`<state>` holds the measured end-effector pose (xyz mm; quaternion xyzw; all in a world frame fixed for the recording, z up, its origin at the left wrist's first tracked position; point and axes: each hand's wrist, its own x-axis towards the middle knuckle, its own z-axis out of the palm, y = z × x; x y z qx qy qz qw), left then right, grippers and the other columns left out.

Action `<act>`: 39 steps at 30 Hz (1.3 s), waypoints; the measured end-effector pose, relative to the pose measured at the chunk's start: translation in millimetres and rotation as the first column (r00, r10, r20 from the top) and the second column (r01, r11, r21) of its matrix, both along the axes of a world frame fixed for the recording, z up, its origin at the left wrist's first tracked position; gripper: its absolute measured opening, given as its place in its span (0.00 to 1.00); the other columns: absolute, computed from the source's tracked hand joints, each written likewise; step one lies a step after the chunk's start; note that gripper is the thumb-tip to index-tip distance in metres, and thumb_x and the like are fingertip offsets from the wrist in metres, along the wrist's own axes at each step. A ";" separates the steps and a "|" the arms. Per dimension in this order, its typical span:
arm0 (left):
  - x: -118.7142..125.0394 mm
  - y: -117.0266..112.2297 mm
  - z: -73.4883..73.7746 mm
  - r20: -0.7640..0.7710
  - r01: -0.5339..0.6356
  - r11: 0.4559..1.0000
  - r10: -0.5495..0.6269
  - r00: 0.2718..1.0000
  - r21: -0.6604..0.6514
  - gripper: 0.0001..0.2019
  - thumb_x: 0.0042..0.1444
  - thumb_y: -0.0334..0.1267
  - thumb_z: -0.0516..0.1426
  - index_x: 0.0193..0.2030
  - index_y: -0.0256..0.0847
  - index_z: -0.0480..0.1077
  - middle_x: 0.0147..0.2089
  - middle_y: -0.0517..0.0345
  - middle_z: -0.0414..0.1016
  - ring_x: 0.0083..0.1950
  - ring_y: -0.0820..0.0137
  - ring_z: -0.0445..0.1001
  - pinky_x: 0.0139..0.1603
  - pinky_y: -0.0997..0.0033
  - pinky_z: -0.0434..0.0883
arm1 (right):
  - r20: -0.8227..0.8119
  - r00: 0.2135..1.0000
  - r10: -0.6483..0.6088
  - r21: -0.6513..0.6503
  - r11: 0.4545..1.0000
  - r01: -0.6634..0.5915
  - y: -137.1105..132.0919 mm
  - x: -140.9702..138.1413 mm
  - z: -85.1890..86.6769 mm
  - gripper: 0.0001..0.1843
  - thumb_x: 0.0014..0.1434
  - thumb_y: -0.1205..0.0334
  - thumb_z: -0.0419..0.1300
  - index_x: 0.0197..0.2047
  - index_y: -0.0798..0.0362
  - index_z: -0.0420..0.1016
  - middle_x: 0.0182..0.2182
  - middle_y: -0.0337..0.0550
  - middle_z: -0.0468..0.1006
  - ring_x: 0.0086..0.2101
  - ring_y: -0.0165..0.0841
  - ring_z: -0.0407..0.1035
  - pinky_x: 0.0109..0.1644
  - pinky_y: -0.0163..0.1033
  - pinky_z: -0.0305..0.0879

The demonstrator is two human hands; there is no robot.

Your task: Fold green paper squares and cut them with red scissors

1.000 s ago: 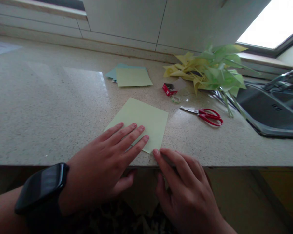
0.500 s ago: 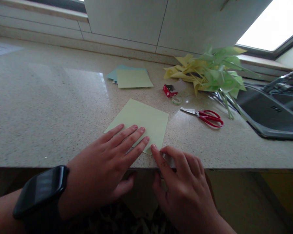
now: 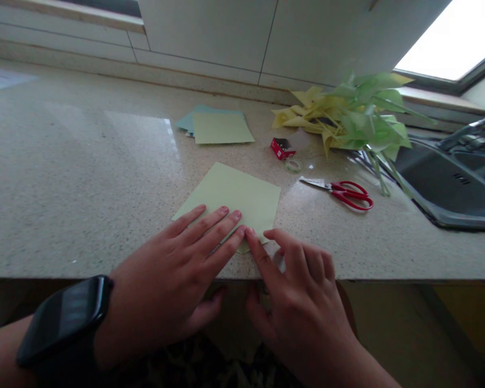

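Observation:
A pale green sheet of paper (image 3: 238, 186) lies on the countertop close to its front edge, one corner pointing toward me. My left hand (image 3: 186, 253) rests flat across the sheet's lower left part, its fingers spread. On the near corner, the index fingertip of my right hand (image 3: 303, 291) presses the paper right beside my left little finger. The other right fingers are bent over the counter, and nothing shows in them. Both thumbs hang below the counter edge. My fingers hide part of the sheet's lower edges.
Behind the sheet lies a stack of coloured paper (image 3: 224, 129). To the right are a small red box (image 3: 282, 150), a roll of tape (image 3: 293, 165) and red-handled scissors (image 3: 339, 193). Yellow and green paper pinwheels (image 3: 355, 116) lie beside the sink (image 3: 448, 183).
My right index fingertip has slid slightly up and left along the near corner, up against my left little finger. My left hand has stayed in place on the paper.

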<state>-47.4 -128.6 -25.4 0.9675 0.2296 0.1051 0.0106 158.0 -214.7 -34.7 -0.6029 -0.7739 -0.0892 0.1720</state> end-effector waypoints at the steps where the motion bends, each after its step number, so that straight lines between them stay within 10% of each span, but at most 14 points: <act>1: 0.1 -0.1 -0.1 0.005 0.000 1.000 0.000 1.000 0.002 0.35 0.61 0.46 0.58 0.72 0.34 0.58 0.77 0.44 0.54 0.77 0.53 0.52 0.76 0.46 0.52 | 0.003 1.000 -0.001 0.001 1.000 0.001 -0.3 -0.2 0.0 0.33 0.61 0.62 0.58 0.69 0.54 0.66 0.58 0.53 0.68 0.51 0.48 0.64 0.54 0.54 0.58; 13: 0.3 -2.4 1.6 0.035 -0.016 1.000 0.016 0.999 0.004 0.37 0.60 0.44 0.58 0.73 0.29 0.55 0.76 0.41 0.54 0.77 0.51 0.51 0.76 0.46 0.52 | 0.009 1.000 0.019 -0.053 0.998 -0.019 2.6 -1.3 7.9 0.37 0.59 0.54 0.62 0.69 0.57 0.65 0.60 0.54 0.69 0.52 0.49 0.62 0.56 0.53 0.56; 39: 0.6 -1.2 0.0 0.010 -0.008 1.000 0.008 1.000 0.020 0.35 0.60 0.42 0.58 0.72 0.34 0.57 0.77 0.41 0.53 0.77 0.55 0.52 0.76 0.50 0.52 | -0.140 0.978 0.153 0.062 0.987 -0.145 -18.3 15.0 4.2 0.21 0.62 0.71 0.59 0.59 0.63 0.76 0.49 0.51 0.75 0.49 0.41 0.67 0.54 0.45 0.64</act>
